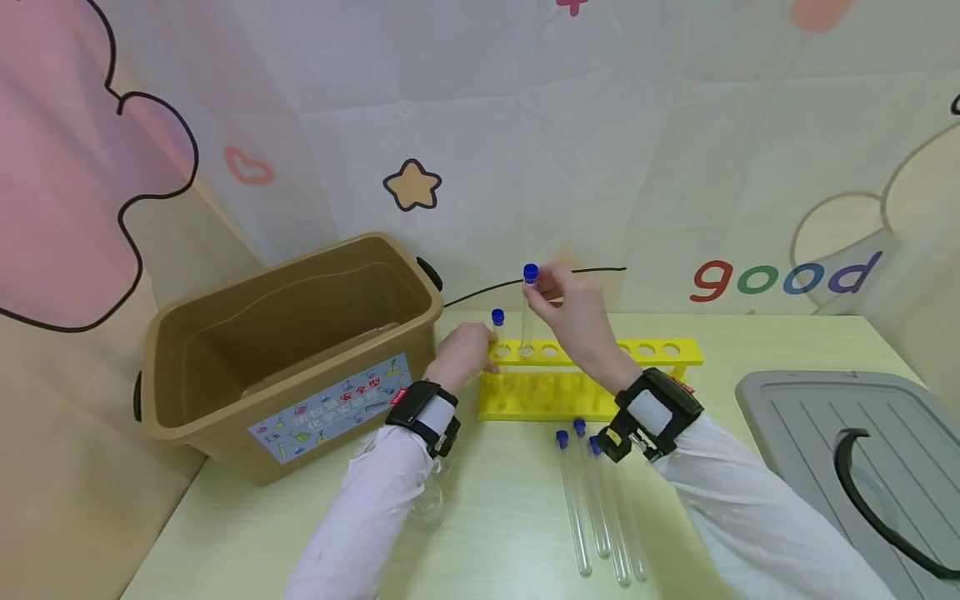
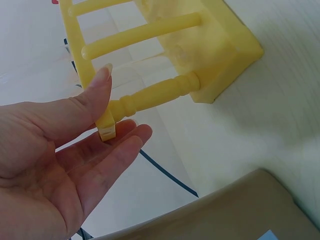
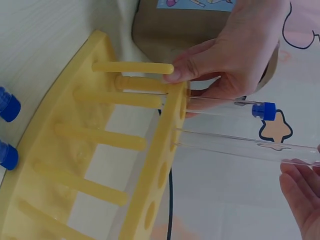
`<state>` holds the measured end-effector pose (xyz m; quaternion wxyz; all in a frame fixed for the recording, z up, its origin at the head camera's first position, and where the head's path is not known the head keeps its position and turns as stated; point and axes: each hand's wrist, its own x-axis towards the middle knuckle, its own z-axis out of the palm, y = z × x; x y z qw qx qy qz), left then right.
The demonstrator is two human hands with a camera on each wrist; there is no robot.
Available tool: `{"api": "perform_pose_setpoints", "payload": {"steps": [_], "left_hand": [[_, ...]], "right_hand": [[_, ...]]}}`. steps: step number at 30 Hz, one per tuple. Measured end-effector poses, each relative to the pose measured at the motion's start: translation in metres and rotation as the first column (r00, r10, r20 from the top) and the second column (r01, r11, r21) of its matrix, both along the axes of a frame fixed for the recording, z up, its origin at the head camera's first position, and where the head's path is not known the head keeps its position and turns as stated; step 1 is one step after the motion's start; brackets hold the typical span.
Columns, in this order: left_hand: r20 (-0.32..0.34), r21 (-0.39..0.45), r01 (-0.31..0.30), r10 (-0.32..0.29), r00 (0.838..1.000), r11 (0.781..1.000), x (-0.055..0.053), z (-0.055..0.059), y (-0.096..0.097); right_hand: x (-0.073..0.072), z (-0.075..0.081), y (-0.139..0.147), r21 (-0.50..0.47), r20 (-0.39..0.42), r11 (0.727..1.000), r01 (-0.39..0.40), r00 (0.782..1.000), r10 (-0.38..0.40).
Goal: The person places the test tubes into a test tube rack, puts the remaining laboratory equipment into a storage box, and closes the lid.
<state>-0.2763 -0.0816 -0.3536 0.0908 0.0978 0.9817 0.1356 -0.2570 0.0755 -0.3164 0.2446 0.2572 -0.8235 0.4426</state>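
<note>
In the head view, a yellow test tube rack (image 1: 547, 408) stands toward the back of the table. My left hand (image 1: 461, 357) grips the left end of its top bar, thumb on one side and fingers on the other, as the left wrist view shows. With thumb and fingertips my right hand (image 1: 579, 321) pinches a blue-capped test tube (image 3: 225, 143) near its cap. That tube is upright, its lower end at the rack's second hole from the left. Another blue-capped test tube (image 3: 265, 111) sits in the end hole, beside my left fingers.
Several blue-capped test tubes (image 1: 573, 508) lie on the table in front of the rack. A brown bin (image 1: 417, 333) with a label is at left, and a grey lid (image 1: 795, 425) with a black handle at right. Round clear glassware (image 1: 427, 504) shows beside my left forearm.
</note>
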Motion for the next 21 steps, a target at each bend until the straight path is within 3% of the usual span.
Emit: {"api": "perform_pose_setpoints", "payload": {"steps": [21], "left_hand": [[-0.012, 0.043, -0.007, 0.008, 1.000, 0.999, 0.004, 0.001, -0.002]], "right_hand": [[-0.007, -0.028, 0.004, 0.062, 0.049, 0.998, -0.006, 0.999, 0.003]]}}
